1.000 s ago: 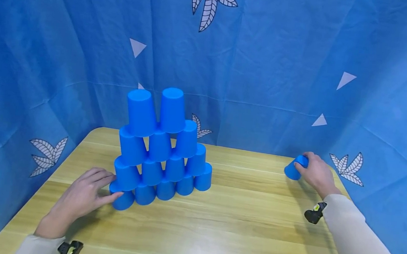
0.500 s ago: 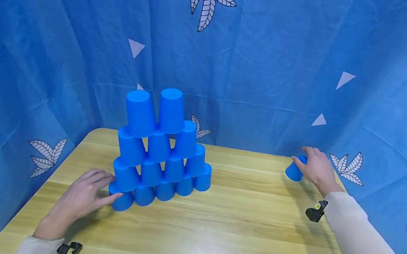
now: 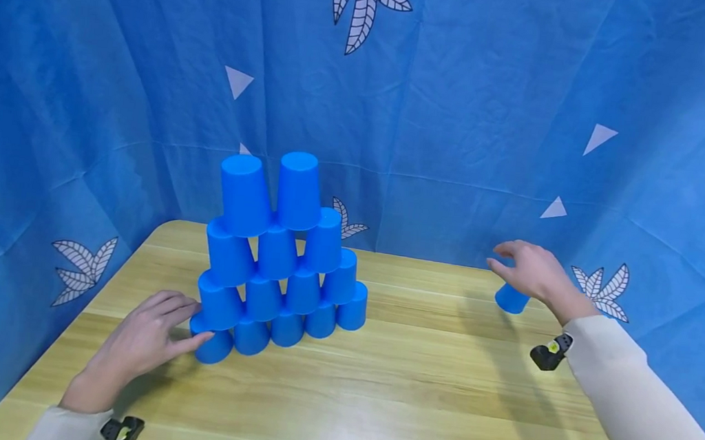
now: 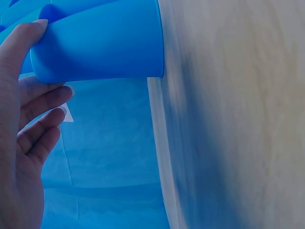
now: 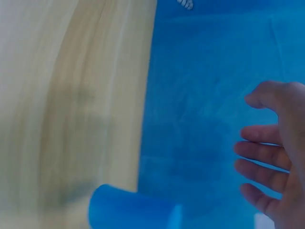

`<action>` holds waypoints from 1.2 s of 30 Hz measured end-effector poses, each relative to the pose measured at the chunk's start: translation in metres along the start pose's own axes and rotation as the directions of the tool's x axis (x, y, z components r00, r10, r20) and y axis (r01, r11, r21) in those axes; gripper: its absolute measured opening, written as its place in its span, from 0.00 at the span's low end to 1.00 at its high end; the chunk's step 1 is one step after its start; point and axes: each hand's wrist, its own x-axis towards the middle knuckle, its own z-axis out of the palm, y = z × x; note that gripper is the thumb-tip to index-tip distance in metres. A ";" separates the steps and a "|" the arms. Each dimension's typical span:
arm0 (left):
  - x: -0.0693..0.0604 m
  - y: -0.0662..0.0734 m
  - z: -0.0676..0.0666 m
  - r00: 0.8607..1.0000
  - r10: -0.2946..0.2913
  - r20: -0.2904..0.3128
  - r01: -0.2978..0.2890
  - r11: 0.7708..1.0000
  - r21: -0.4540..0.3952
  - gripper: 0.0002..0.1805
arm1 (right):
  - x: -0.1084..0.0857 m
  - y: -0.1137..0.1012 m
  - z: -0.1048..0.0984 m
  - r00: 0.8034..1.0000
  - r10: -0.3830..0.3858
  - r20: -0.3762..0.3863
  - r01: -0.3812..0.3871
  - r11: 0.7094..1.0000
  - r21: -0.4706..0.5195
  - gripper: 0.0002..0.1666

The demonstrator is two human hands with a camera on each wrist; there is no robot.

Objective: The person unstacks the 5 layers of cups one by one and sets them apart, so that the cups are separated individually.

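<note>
Upside-down blue cups are stacked in a pyramid on the left half of the table, two of them on the top row (image 3: 246, 198). At the pyramid's left end, my left hand (image 3: 137, 345) holds the bottom-row corner cup (image 3: 214, 349) between thumb and index finger. The left wrist view shows the thumb on that cup's (image 4: 105, 45) side near its base, the other fingers loosely bent. Over on the right, my right hand (image 3: 531, 272) hovers with fingers apart above a lone upside-down blue cup (image 3: 511, 299), partly hidden by the hand. In the right wrist view, a gap separates hand and cup (image 5: 131, 210).
The light wooden table (image 3: 415, 377) has a rounded far left corner. Blue curtain (image 3: 472, 119) with leaf and triangle prints hangs close behind it and along both sides. The second, third and top rows rest on the cup bases beneath them.
My right hand has let go of the lone cup and risen above it, moving slightly left. That cup now stands by itself on the table. The left hand and pyramid stay put.
</note>
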 end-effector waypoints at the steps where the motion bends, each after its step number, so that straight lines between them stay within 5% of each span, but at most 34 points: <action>1: 0.000 0.000 0.000 1.000 0.001 -0.001 -0.001 1.000 0.000 0.37 | 0.001 -0.004 -0.003 1.000 -0.011 0.004 0.011 1.000 -0.004 0.36; 17: 0.000 0.001 -0.002 0.999 -0.030 0.038 0.030 1.000 0.008 0.36 | 0.012 -0.071 -0.049 0.987 -0.152 0.054 0.149 0.987 0.053 0.33; 27: 0.000 0.002 -0.003 0.999 -0.030 0.045 0.029 1.000 0.007 0.35 | 0.021 -0.123 -0.076 0.974 -0.226 0.009 0.225 0.971 0.078 0.33; 36: 0.002 0.002 -0.003 0.999 -0.026 0.043 0.025 1.000 0.005 0.35 | 0.030 -0.177 -0.101 0.943 -0.330 -0.034 0.332 0.941 0.069 0.34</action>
